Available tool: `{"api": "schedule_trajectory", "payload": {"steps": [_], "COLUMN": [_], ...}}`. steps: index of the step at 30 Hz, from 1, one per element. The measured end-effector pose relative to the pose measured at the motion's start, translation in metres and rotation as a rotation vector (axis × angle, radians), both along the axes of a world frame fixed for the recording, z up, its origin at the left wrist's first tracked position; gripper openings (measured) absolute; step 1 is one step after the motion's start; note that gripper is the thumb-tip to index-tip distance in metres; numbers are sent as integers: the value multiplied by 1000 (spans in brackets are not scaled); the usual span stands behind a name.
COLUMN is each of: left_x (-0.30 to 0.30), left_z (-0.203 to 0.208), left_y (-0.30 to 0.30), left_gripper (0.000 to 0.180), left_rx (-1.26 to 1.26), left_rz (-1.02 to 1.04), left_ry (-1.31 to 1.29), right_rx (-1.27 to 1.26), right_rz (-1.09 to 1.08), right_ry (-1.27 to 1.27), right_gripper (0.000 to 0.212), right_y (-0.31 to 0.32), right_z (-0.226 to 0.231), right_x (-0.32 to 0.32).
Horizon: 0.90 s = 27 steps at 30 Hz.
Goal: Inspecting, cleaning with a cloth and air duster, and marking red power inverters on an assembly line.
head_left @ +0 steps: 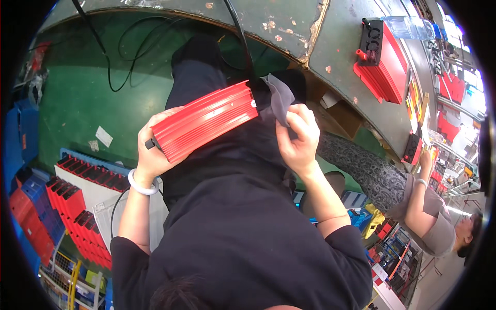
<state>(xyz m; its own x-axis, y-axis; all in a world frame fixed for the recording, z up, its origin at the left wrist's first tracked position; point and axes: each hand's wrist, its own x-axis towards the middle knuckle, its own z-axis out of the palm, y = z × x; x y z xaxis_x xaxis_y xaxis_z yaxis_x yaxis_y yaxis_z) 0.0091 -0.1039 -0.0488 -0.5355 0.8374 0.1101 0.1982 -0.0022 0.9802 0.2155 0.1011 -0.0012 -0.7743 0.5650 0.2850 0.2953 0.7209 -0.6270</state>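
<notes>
A red ribbed metal housing [206, 120] with a black knob on its near left end lies tilted across my lap. My left hand [154, 135] grips it around that left end, thumb and fingers on its sides. Off its right end, my right hand [298, 135] pinches a grey cloth [280, 97] between thumb and fingers. The cloth hangs bunched above the hand, close to the housing's right end. Whether it touches the housing I cannot tell.
A worn green workbench [341, 67] runs along the far side, bearing another red device [385, 64] and a clear plastic bottle [409, 27]. Black cables [106, 57] hang at far left. Rows of red units [77, 217] stand at lower left. A co-worker [423, 219] is at right.
</notes>
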Motion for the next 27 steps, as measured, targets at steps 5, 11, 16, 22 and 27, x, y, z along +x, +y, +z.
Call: {"api": "schedule_trajectory", "payload": {"steps": [5,11,16,22,27], "left_x": [-1,-1,-1,4,9], "left_z": [-1,-12,-14,1,-7], "left_y": [2,-2,7,1,-7], "left_gripper": [55,58,61,57,53], "left_rx": [15,32,97,-56,-23], "left_rz": [-9,-8,-39,92,104], "left_ry": [43,74,130,-102,-107], "right_rx": [68,79,70,-98,-789], "right_rz": [85,92,218,573,559], "right_ry": [-16,-66,10,47,15], "right_gripper": [25,28,28,26,15], "right_y": [-11,-12,-32,-64,-36], "right_z": [-12,-13,-7,12,18], "right_x": [-8,-11,-20,-58,-32]}}
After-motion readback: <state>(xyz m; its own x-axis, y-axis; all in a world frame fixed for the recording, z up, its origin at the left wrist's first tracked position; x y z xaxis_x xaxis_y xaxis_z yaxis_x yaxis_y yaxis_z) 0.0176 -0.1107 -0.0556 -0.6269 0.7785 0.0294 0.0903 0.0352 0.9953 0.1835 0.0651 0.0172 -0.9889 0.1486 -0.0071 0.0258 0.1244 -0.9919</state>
